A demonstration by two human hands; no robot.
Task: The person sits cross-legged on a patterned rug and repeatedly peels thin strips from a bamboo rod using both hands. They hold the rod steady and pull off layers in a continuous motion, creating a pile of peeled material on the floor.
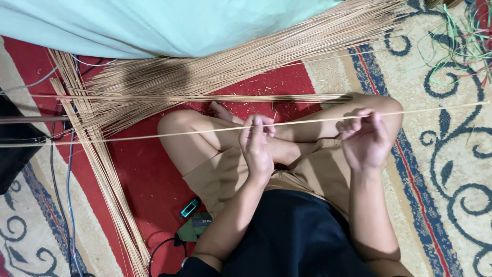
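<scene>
I sit cross-legged on a patterned carpet. A long thin tan stick runs across the view from left to right, just above my knees. My left hand pinches it near the middle, fingers closed around it. My right hand grips the same stick further right, fingers curled over it. A large fan of similar thin sticks lies on the carpet beyond my legs. A second bundle of sticks runs down the left side.
A pale green cloth covers the top. Green and red raffia strands lie at the upper right. A small teal lighter and a dark green pouch rest by my left thigh. Cables trail at left beside a black object.
</scene>
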